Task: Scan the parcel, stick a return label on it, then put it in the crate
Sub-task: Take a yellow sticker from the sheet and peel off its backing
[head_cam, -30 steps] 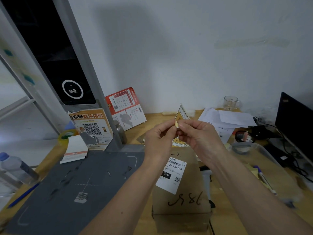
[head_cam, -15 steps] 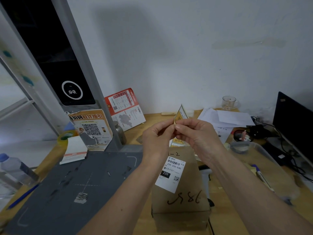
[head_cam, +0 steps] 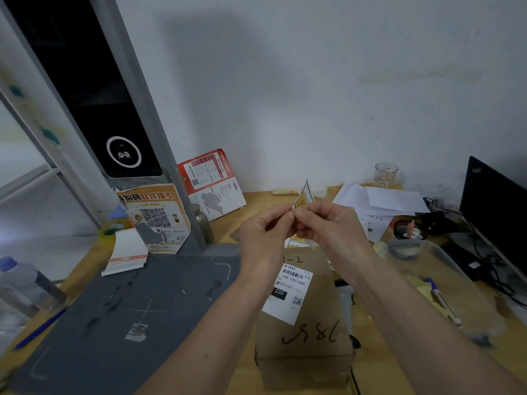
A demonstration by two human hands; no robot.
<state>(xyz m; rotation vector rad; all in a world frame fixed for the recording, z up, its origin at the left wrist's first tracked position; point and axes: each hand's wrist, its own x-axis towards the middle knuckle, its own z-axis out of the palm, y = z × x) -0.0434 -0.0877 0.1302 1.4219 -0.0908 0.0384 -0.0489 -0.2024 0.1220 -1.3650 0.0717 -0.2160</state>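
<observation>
A brown cardboard parcel (head_cam: pixel 308 334) lies on the wooden desk in front of me, with a white shipping label (head_cam: pixel 288 293) and handwritten marks on top. Above its far end, my left hand (head_cam: pixel 263 233) and my right hand (head_cam: pixel 332 226) meet fingertip to fingertip and pinch a small yellow-and-white return label (head_cam: pixel 304 196), which sticks up between them. More yellow label sheet (head_cam: pixel 296 240) shows below my hands. A clear plastic crate (head_cam: pixel 445 283) stands at the right of the parcel.
The grey scanner pad (head_cam: pixel 137 312) with its tall stand (head_cam: pixel 134 89) fills the left. Leaflets (head_cam: pixel 211 183), a tape roll (head_cam: pixel 109 230), a notepad (head_cam: pixel 128 252), a bottle (head_cam: pixel 22 283) and a blue pen (head_cam: pixel 40 327) lie around it. Papers (head_cam: pixel 379 203), a glass cup (head_cam: pixel 386 173), a monitor (head_cam: pixel 496 212) and cables sit at the right.
Both hands have stayed together on the label, with only small finger movement at its lower corner. The parcel has not moved.
</observation>
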